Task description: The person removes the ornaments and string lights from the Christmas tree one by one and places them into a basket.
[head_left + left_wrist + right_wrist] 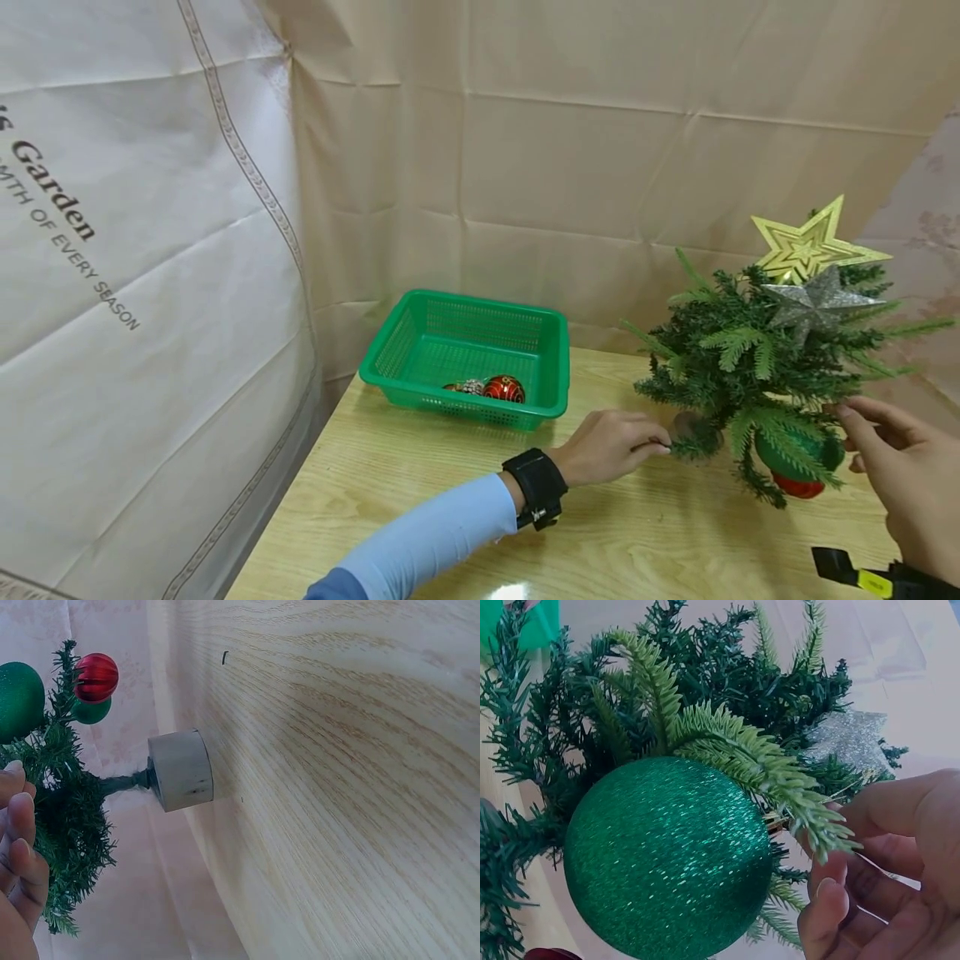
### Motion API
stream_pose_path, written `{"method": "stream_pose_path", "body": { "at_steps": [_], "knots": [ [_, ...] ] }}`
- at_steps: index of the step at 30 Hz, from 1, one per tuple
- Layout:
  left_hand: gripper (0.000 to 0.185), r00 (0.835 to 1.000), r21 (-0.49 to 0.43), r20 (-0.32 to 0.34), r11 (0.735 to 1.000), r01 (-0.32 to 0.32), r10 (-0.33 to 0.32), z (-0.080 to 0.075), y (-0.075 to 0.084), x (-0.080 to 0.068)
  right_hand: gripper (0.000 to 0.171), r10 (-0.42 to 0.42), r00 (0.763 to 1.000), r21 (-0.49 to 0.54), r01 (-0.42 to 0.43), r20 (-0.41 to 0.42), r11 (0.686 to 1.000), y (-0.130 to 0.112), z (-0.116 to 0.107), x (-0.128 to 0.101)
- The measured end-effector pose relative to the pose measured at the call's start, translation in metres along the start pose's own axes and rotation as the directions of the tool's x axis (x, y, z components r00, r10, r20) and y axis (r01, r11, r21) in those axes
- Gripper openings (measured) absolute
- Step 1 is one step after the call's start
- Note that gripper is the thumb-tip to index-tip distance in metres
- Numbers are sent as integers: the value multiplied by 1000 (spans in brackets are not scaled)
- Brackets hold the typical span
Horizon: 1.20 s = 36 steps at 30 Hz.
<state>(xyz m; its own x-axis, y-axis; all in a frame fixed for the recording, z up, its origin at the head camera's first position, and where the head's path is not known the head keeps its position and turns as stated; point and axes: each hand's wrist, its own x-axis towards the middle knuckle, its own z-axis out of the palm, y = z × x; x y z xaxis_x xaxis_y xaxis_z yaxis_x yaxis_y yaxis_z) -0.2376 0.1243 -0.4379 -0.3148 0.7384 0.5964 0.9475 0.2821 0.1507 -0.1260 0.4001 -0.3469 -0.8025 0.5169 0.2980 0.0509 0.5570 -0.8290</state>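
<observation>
A small artificial Christmas tree stands at the right of the table. The thumb and fingertips of my left hand pinch the tip of a low branch on its left side. On the other side, my right hand pinches the thin gold hanging string by the cap of a glittery green bauble. That bauble hangs among the lower branches, partly behind a light green sprig. A ribbed red bauble hangs close by. Near the top sit a gold star and a silver glitter star.
Left of the tree, a green plastic basket holds a red patterned bauble and a silvery ornament. The tree's pale round base rests on the wooden table. Beige cloth hangs behind.
</observation>
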Motion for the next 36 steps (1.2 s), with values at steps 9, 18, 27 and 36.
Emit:
{"method": "stream_pose_path", "body": {
  "at_steps": [9, 18, 27, 36],
  "knots": [
    [18, 1000, -1, 4, 1000, 4, -4, 0, 0, -1, 25, -36, 998, -45, 38, 43, 998, 0, 0, 1],
    [18, 1000, 4, 9, 1000, 16, -16, 1, 3, -2, 24, -41, 988, -33, 46, 150, 998, 3, -8, -1],
    [19, 1000, 9, 3, 1000, 15, -15, 1, 4, -4, 14, -58, 991, 2, 58, 121, 998, 4, -8, 0],
    [18, 1000, 11, -3, 1000, 19, -19, 0, 4, -3, 18, -69, 996, -35, 71, 60, 997, 3, -10, -3]
  ]
}}
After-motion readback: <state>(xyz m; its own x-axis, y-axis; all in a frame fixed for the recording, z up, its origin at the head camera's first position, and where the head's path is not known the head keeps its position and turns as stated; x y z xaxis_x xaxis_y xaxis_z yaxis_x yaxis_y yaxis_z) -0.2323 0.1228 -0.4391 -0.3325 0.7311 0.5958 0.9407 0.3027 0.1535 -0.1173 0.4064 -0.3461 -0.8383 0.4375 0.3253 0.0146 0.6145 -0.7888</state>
